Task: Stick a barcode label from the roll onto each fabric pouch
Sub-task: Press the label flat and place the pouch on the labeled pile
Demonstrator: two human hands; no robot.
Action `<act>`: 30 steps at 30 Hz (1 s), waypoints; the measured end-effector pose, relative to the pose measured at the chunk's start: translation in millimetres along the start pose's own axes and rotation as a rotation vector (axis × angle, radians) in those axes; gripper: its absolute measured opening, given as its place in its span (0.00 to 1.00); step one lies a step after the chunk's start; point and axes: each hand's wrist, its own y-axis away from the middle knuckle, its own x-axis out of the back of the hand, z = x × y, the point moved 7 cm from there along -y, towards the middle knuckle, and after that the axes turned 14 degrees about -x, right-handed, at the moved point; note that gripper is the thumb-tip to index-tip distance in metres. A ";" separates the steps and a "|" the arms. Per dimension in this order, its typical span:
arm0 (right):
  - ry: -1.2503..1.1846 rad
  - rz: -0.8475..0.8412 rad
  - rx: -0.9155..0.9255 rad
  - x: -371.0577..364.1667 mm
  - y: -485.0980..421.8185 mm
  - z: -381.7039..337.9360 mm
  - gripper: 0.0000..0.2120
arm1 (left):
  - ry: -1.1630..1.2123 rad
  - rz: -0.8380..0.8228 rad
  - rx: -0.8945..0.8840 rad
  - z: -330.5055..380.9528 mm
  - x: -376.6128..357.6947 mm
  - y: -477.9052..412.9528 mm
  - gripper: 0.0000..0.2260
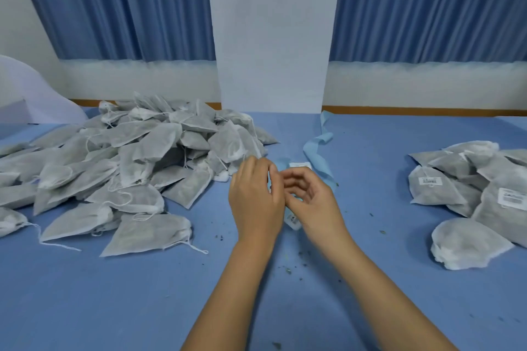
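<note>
- The left hand [255,196] and right hand [310,199] meet over the middle of the table [114,293], both with fingers curled in on the label strip [293,221]. The fingertips are bunched together where a label would be picked off, though the pinch itself is hidden.
- One end of the label strip pokes out below the hands. Beyond them another white label [299,165] shows, and the blue backing ribbon [316,151] trails away across the table. I cannot make out the roll itself.
- No pouch is under the hands, so the step in hand looks like peeling a label, not sticking one on.
- Done so far: the smaller pile of pouches [467,242] on the right, where at least two show a white barcode label [429,180].
- Left to do: the big heap of pouches [128,157] on the left, grey with white drawstrings and no labels that I can see. It is plainly the larger share, so most of the job seems to remain.
- The table is covered in blue, and dark crumbs [288,269] are scattered near the forearms.
- Behind it run a wooden edge [427,110], a white wall pillar [273,37] and blue curtains [128,8] on either side.
- Something white [34,94] sits at the far left; I cannot tell what it is.
</note>
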 end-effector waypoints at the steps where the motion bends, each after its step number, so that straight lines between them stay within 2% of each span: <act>1: -0.021 0.000 -0.024 8.0 0.6 1.6 0.13 | 0.075 -0.031 0.017 3.3 -8.8 3.2 0.14; 4: -0.144 0.069 -0.081 34.0 0.8 14.1 0.08 | 0.268 -0.212 0.005 8.4 -35.4 18.1 0.15; 7: -0.281 0.147 -0.138 52.6 -0.4 25.4 0.08 | 0.308 -0.371 0.001 3.8 -48.8 30.2 0.14; 11: -0.343 0.152 -0.156 59.6 1.7 31.2 0.13 | 0.295 -0.406 0.021 -4.6 -51.4 35.6 0.11; 14: -0.190 0.175 -0.122 65.3 3.3 29.2 0.11 | 0.288 -0.408 0.041 -6.8 -51.0 35.1 0.13; 19: 0.099 0.067 -0.158 63.1 0.2 27.5 0.09 | 0.225 -0.284 -0.085 -4.1 -30.0 23.0 0.08; 21: 0.297 0.159 -0.076 71.7 0.4 20.3 0.10 | 0.185 -0.273 -0.130 -5.4 -24.1 20.3 0.06; 23: 0.440 0.278 0.080 82.3 3.1 5.8 0.08 | 0.169 -0.283 -0.125 -8.9 -21.1 18.9 0.06; 27: 0.529 0.435 0.324 92.6 13.1 -11.0 0.07 | 0.235 -0.390 -0.120 -6.2 -26.0 21.1 0.06; 30: 0.514 0.515 0.363 94.4 16.3 -11.1 0.07 | 0.316 -0.509 -0.070 -0.8 -33.7 24.4 0.06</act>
